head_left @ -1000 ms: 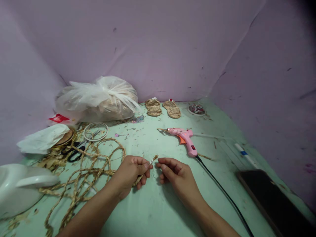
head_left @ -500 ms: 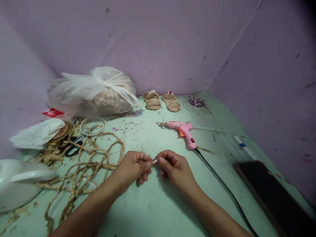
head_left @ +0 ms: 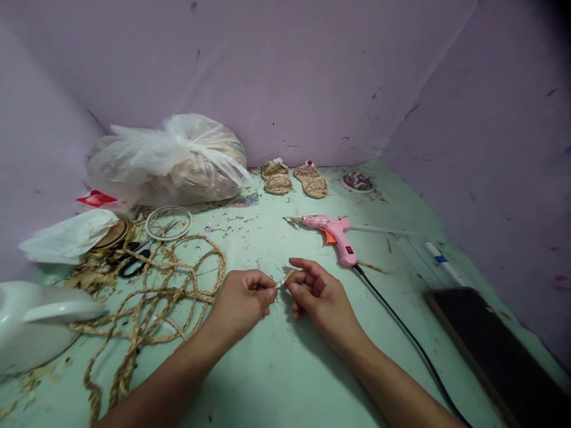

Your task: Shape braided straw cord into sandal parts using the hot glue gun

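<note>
Between my two hands, above the middle of the table, is a small thin piece (head_left: 281, 283), white along part of its length and straw-coloured towards the right. My left hand (head_left: 247, 298) pinches its left end between thumb and fingers. At the other end my right hand (head_left: 322, 300) has its thumb against the piece, with the forefinger lifted away; the contact of its other fingers is partly hidden. Just beyond my right hand lies a pink glue gun (head_left: 339, 238), nozzle to the left. A tangle of braided straw cord (head_left: 196, 291) lies close to my left hand.
Two small woven sandals (head_left: 276, 178) and a dish of beads (head_left: 357, 182) stand by the back wall. A stuffed plastic bag (head_left: 178, 160), black-handled scissors (head_left: 134, 264), a tape roll (head_left: 168, 223) and a white jug-like object (head_left: 40, 315) are left; a dark phone (head_left: 491, 351) and a marker (head_left: 441, 261) right.
My right forefinger has lifted and straightened away from the small piece, and more of the piece now shows. Both hands stay close together. The view has tilted slightly.
</note>
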Demonstrator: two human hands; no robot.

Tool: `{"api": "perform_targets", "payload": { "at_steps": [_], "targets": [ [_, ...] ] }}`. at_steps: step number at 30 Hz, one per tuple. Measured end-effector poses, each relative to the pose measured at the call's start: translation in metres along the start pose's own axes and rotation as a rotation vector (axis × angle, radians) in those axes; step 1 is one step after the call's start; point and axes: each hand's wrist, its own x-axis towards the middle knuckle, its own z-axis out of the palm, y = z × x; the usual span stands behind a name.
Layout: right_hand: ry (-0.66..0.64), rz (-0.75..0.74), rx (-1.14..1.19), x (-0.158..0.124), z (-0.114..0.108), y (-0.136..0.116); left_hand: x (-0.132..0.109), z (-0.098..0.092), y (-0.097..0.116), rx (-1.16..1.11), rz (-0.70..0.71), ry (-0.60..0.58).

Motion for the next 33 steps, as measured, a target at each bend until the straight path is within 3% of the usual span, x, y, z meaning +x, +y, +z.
{"api": "perform_targets", "payload": {
  "at_steps": [4, 8, 15, 23, 28, 33],
  "targets": [
    [0.044, -0.032, -0.053, -0.0014, 0.0002, 0.0025, -0.0026, 0.0006, -0.0005, 0.112, 0.074, 0.075],
    [0.056, -0.091, -0.143, -0.0029, 0.0013, 0.0028, -0.0055, 0.0009, 0.0015, 0.207, 0.096, 0.032],
    [-0.001, -0.073, -0.017, -0.0034, 0.0011, 0.0009, -0.0076, 0.0027, 0.0019, 0.261, 0.097, -0.025],
    [0.01, -0.067, -0.037, -0.0034, 0.0018, -0.0016, -0.0058, 0.0051, -0.0007, 0.165, 0.114, -0.061],
    [0.013, -0.063, -0.035, -0.003, 0.0017, -0.001, -0.0062, 0.0061, -0.0006, 0.147, 0.118, -0.019],
    [0.044, -0.022, 0.079, -0.0027, 0.001, -0.002, -0.0089, 0.0082, -0.0013, 0.132, 0.119, 0.11]
  ]
}}
